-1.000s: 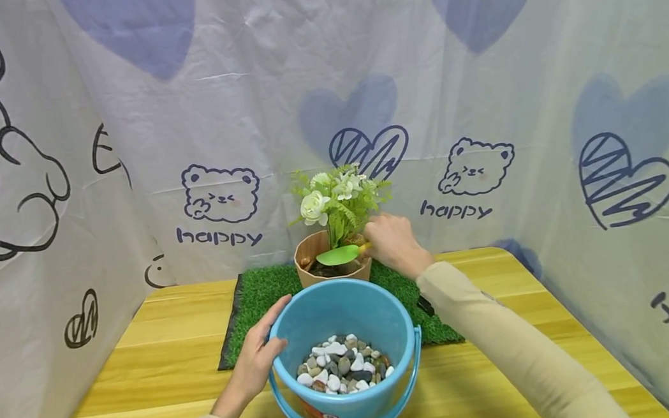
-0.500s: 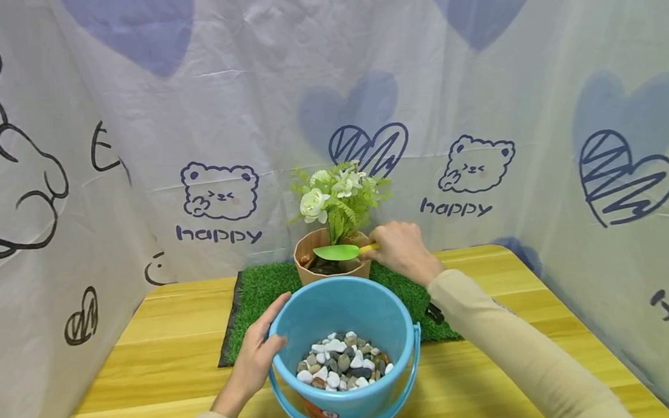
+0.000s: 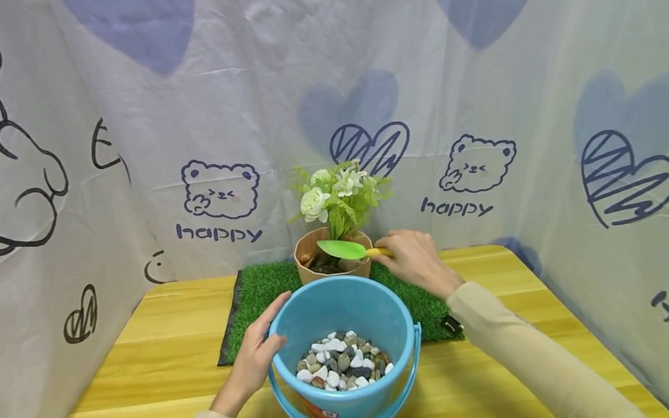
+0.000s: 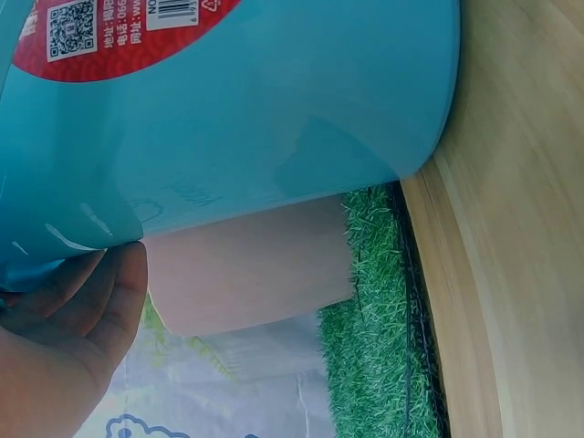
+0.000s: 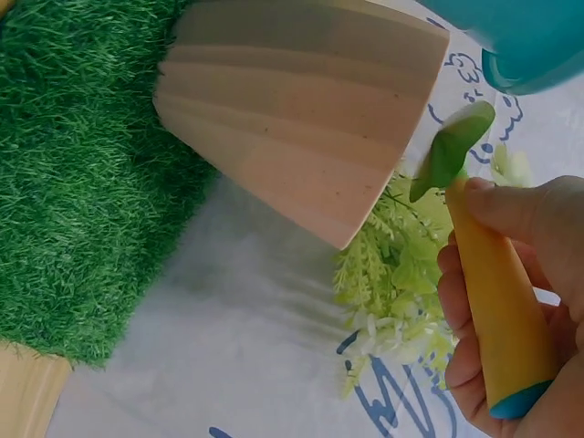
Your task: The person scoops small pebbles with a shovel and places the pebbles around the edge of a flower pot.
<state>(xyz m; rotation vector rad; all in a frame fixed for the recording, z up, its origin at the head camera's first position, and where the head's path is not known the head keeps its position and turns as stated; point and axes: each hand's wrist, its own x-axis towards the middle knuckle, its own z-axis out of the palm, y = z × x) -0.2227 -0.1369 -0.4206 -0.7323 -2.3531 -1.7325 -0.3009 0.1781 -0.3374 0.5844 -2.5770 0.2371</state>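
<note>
My right hand [image 3: 415,258] grips the yellow handle [image 5: 497,301] of a small hand trowel [image 3: 343,249]. Its green blade lies over the mouth of a tan flowerpot [image 3: 338,274], below white flowers [image 3: 314,205] and leaves; any load on the blade is too small to make out. At the left side of a blue bucket [image 3: 339,292], my left hand [image 3: 254,351] holds the rim, thumb over the edge and fingers along the outer wall. Inside the bucket lie white, grey and brown pebbles [image 3: 344,362]. Dark material shows within the pot.
A green artificial grass mat [image 3: 265,290] lies under the pot on the yellow wooden table [image 3: 148,354]. The bucket stands in front of the pot, its handle [image 3: 415,364] hanging down. White printed curtains [image 3: 282,110] surround the table at the back and sides.
My right hand has shifted right and toward me, and the trowel has moved slightly right with it. My left hand and the bucket stay in place.
</note>
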